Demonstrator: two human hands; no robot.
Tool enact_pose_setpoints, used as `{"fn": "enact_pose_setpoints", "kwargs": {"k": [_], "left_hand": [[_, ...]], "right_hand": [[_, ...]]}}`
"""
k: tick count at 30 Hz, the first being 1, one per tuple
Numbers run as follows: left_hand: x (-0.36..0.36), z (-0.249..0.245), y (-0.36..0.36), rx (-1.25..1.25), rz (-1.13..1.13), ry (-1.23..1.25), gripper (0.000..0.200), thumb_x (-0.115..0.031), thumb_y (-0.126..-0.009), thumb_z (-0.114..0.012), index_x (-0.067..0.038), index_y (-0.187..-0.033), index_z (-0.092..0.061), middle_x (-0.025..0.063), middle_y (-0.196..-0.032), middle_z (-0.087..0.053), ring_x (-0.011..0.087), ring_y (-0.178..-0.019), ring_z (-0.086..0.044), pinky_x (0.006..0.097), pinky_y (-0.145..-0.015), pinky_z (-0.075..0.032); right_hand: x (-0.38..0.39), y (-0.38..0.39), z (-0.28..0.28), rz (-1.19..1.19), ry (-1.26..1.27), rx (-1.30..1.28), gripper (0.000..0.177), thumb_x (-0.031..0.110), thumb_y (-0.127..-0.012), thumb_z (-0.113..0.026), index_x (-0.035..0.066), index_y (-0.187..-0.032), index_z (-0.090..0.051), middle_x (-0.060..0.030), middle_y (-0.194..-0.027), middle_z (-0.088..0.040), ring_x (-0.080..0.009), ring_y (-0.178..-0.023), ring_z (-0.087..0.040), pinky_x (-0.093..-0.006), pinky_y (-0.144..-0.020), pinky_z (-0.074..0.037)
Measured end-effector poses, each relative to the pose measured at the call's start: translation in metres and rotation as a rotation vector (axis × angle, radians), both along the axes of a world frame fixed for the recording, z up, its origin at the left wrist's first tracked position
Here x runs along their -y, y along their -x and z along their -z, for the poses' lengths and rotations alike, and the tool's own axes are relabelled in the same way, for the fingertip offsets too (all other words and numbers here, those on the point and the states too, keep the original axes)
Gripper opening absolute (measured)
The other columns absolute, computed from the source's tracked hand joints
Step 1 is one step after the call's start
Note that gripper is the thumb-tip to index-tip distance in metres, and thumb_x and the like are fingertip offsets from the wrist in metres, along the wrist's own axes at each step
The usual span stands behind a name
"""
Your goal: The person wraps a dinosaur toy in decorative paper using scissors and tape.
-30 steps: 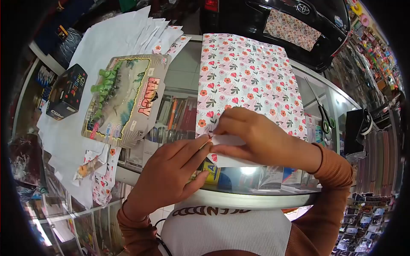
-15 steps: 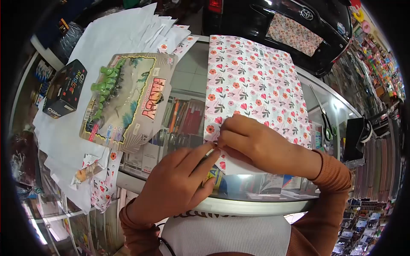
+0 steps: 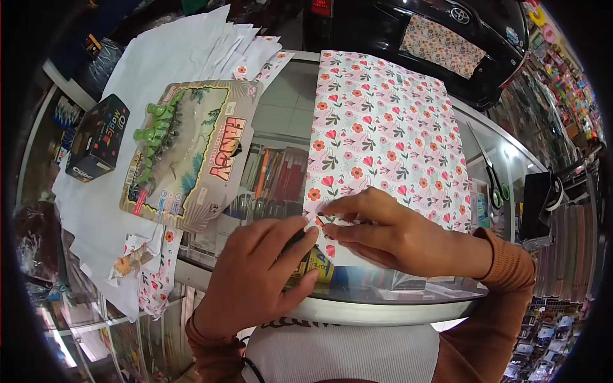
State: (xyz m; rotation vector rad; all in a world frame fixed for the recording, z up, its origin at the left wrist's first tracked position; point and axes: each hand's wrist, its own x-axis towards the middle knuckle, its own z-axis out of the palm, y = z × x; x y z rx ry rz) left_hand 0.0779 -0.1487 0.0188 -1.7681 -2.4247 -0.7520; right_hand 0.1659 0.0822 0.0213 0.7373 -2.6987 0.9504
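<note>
Floral paper lies on the glass counter, its plain white edge showing near me. My right hand rests on the paper's lower left part, fingers bent, with its fingertips at the left edge. Beside it my left hand reaches to the same edge, index and middle fingertips touching the paper's corner, thumb apart. I cannot make out anything small between the fingertips. To the left, a carded green dinosaur toy lies on white sheets.
A black Magic Cube box stands at the left. Scissors and a black tape dispenser lie at the right. Behind the counter is a black car. Goods sit under the glass.
My right hand's fingers have opened somewhat from a tighter pinch and shifted slightly down. My left hand has drawn a little left. The paper appears slightly shifted in view.
</note>
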Motion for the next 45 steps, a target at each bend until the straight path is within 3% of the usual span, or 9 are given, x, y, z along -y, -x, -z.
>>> {"fn": "enact_pose_setpoints", "kwargs": {"k": [5,14,23,34,37,40,43,45], "left_hand": [[0.001,0.003,-0.002,-0.130,0.011,0.029,0.043,-0.027,-0.081,-0.069,-0.004,-0.118,-0.066,0.0035,-0.119,-0.062,0.0199,-0.100,-0.057,0.0361,-0.085,-0.044],[0.002,0.004,-0.003,-0.158,0.005,0.018,0.045,-0.024,-0.078,-0.071,-0.007,-0.119,-0.068,0.0024,-0.117,-0.065,0.0194,-0.096,-0.059,0.0367,-0.082,-0.045],[0.000,0.005,-0.003,-0.174,-0.001,0.031,0.042,-0.026,-0.077,-0.072,-0.009,-0.115,-0.070,0.0012,-0.117,-0.064,0.0176,-0.096,-0.059,0.0356,-0.078,-0.045],[-0.001,0.001,-0.002,-0.170,0.004,0.060,0.040,-0.026,-0.075,-0.073,-0.009,-0.112,-0.072,0.0010,-0.117,-0.065,0.0177,-0.098,-0.058,0.0358,-0.078,-0.046],[0.000,0.002,-0.001,-0.065,0.000,0.014,0.044,-0.025,-0.073,-0.076,-0.008,-0.113,-0.071,0.0029,-0.116,-0.066,0.0205,-0.098,-0.059,0.0369,-0.080,-0.047],[0.001,0.003,0.003,0.275,-0.139,-0.068,0.049,-0.025,-0.071,-0.080,-0.007,-0.115,-0.068,0.0066,-0.115,-0.062,0.0240,-0.098,-0.058,0.0368,-0.081,-0.047],[-0.003,-0.001,0.001,0.373,-0.196,-0.024,0.054,-0.025,-0.069,-0.082,-0.009,-0.118,-0.066,0.0104,-0.115,-0.055,0.0270,-0.097,-0.054,0.0367,-0.081,-0.047],[-0.005,-0.003,0.003,0.308,-0.160,0.012,0.054,-0.025,-0.070,-0.082,-0.010,-0.119,-0.065,0.0109,-0.115,-0.051,0.0272,-0.097,-0.052,0.0369,-0.080,-0.047]], "right_hand": [[-0.005,0.000,0.000,-0.089,-0.185,-0.098,0.037,0.002,-0.078,-0.064,-0.011,-0.112,-0.062,-0.0164,-0.126,-0.057,-0.0283,-0.109,-0.055,-0.0348,-0.094,-0.048],[-0.005,0.000,0.008,-0.045,0.063,-0.037,0.039,0.002,-0.078,-0.063,-0.011,-0.114,-0.060,-0.0177,-0.124,-0.058,-0.0308,-0.108,-0.056,-0.0388,-0.092,-0.049],[-0.005,-0.006,0.008,-0.087,-0.023,-0.024,0.042,0.002,-0.077,-0.063,-0.012,-0.116,-0.060,-0.0200,-0.124,-0.057,-0.0341,-0.109,-0.056,-0.0408,-0.094,-0.049],[-0.001,-0.006,0.008,-0.041,-0.185,-0.169,0.043,0.005,-0.068,-0.064,-0.014,-0.106,-0.065,-0.0203,-0.123,-0.059,-0.0316,-0.105,-0.057,-0.0370,-0.092,-0.050],[-0.001,-0.006,0.008,-0.046,-0.242,-0.207,0.042,0.006,-0.068,-0.064,-0.013,-0.105,-0.066,-0.0203,-0.123,-0.059,-0.0309,-0.103,-0.057,-0.0360,-0.091,-0.050],[-0.001,-0.006,0.009,-0.041,-0.251,-0.228,0.041,0.006,-0.067,-0.065,-0.013,-0.103,-0.067,-0.0204,-0.123,-0.059,-0.0305,-0.102,-0.058,-0.0352,-0.089,-0.051],[0.000,-0.006,0.010,-0.038,-0.215,-0.223,0.040,0.006,-0.067,-0.065,-0.013,-0.102,-0.067,-0.0206,-0.123,-0.059,-0.0305,-0.102,-0.058,-0.0351,-0.087,-0.051],[0.000,-0.005,0.010,-0.038,-0.208,-0.228,0.039,0.006,-0.067,-0.065,-0.013,-0.101,-0.067,-0.0208,-0.123,-0.059,-0.0306,-0.102,-0.058,-0.0352,-0.087,-0.051]]}}
